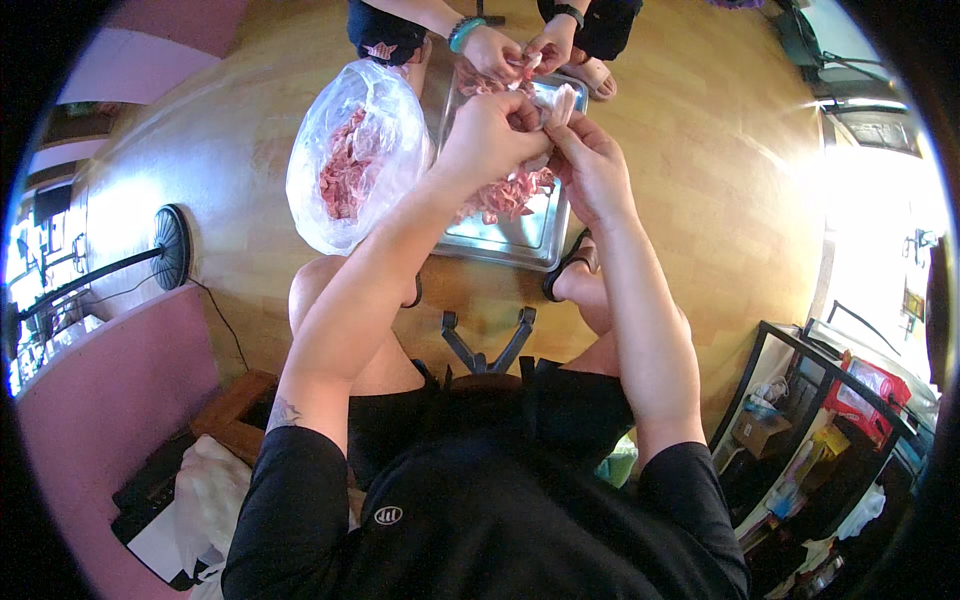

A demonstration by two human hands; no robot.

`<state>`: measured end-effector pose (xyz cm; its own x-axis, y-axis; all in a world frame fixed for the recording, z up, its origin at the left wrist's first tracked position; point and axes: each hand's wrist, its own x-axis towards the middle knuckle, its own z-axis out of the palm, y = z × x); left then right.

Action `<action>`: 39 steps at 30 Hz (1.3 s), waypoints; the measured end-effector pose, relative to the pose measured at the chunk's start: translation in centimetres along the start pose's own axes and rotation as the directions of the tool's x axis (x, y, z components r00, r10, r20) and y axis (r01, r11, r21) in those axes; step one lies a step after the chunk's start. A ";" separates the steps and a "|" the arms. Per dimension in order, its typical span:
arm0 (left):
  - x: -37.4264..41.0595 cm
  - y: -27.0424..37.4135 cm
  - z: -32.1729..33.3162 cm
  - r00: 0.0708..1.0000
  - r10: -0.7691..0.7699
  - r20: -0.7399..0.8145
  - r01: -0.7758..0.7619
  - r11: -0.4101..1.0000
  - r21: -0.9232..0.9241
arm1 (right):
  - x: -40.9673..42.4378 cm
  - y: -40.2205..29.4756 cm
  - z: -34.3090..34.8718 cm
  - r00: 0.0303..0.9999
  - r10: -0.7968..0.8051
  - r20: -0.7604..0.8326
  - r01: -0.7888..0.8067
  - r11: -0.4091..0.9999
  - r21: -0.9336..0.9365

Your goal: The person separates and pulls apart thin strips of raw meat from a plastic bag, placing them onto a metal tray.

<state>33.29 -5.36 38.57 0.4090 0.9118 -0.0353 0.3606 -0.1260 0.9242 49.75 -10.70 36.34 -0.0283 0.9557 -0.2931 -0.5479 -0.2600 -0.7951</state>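
Note:
My left hand (495,139) and my right hand (592,169) meet above a rectangular metal tray (502,253). Between their fingers they pinch a pale, whitish piece of raw meat or skin (559,107). Beneath them, a heap of pink raw meat strips (506,196) lies on the tray. Left of the tray stands an open clear plastic bag (300,180) with more pink raw meat (349,169) inside. At the tray's far end, another person's two hands (491,54) hold a small piece of the meat.
The tray rests on a wood-look floor (712,150) between my feet and the other person's. A black stand with a round base (171,246) and a cable are at left, beside a pink partition (120,367). A glass-sided shelf (810,420) stands at lower right.

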 end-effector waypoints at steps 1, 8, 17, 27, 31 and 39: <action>0.3 -0.8 0.0 0.999 0.002 0.032 -0.001 0.999 -0.047 | 0.0 -0.1 -0.3 1.000 0.017 0.003 -0.017 1.000 -0.017; 1.1 -0.2 -1.2 0.975 -0.052 0.216 0.218 0.410 -0.885 | 1.9 -1.4 -4.2 0.979 0.073 -0.190 -0.055 0.994 0.095; 2.0 -4.3 -0.5 0.986 0.132 0.098 -0.133 0.991 0.006 | 3.0 -0.6 -5.1 0.951 0.092 -0.296 -0.020 0.971 0.240; 1.3 -0.2 3.2 0.980 0.194 -0.039 -0.167 0.919 0.358 | 0.1 -1.3 -1.1 0.988 0.063 -0.142 -0.035 0.981 0.189; 1.6 0.5 2.6 0.999 0.035 0.026 -0.040 0.971 0.235 | -0.1 -1.4 -1.6 0.997 0.043 -0.057 -0.044 0.999 -0.010; 3.0 0.4 0.6 0.983 -0.043 0.177 0.160 0.667 -0.728 | 0.4 -3.0 -3.1 0.991 0.056 -0.123 -0.052 0.998 0.041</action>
<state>35.19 -2.88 38.55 0.5354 0.8327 -0.1414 -0.3044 0.3464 0.8873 53.92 -9.94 36.95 0.0442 0.9151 -0.4008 -0.5794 -0.3033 -0.7565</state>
